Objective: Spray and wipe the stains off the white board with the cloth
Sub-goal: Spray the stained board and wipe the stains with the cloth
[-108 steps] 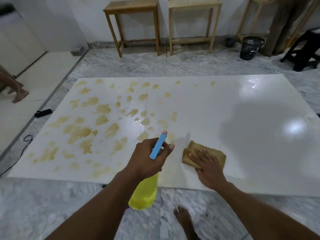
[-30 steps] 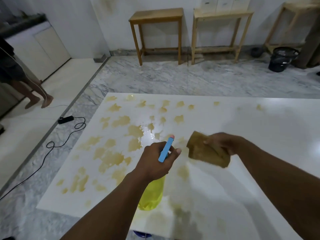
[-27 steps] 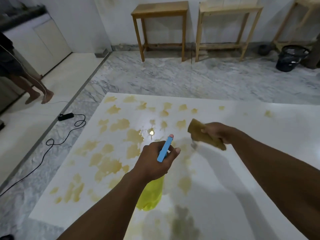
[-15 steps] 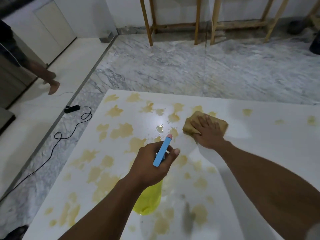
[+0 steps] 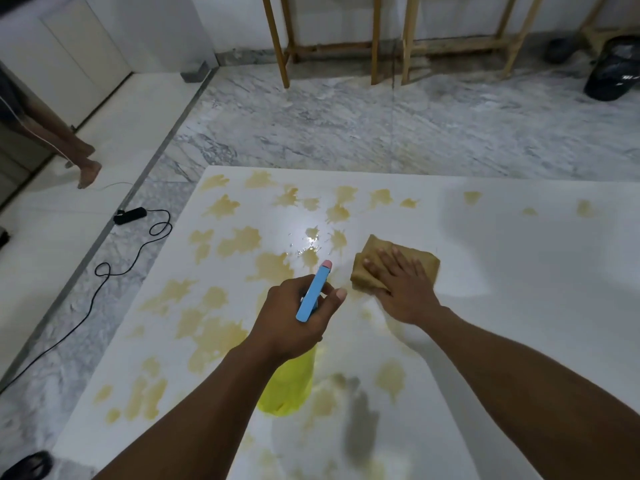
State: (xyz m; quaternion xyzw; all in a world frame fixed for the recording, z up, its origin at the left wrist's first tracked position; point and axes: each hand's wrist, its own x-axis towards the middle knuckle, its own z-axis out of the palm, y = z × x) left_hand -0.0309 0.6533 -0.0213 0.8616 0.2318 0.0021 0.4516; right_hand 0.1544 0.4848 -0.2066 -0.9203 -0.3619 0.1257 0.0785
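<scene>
A large white board (image 5: 502,271) lies flat on the marble floor. Several yellow-brown stains (image 5: 239,240) cover its left half. My left hand (image 5: 294,317) grips a spray bottle (image 5: 289,386) with a yellow body and a blue trigger head with a pink nozzle, held above the board. My right hand (image 5: 403,289) lies flat, fingers spread, pressing a folded brown cloth (image 5: 367,268) onto the board just right of the stained area. A wet glossy patch shows beside the cloth.
Wooden table legs (image 5: 277,43) stand at the back wall. A black bin (image 5: 613,74) sits at the far right. A black cable with a plug box (image 5: 130,214) trails on the floor to the left. Another person's bare legs (image 5: 69,147) stand at far left.
My right hand brought the cloth down from the air onto the board and slid it back toward me across the stains. The view has tilted further down. My left hand keeps the bottle.
</scene>
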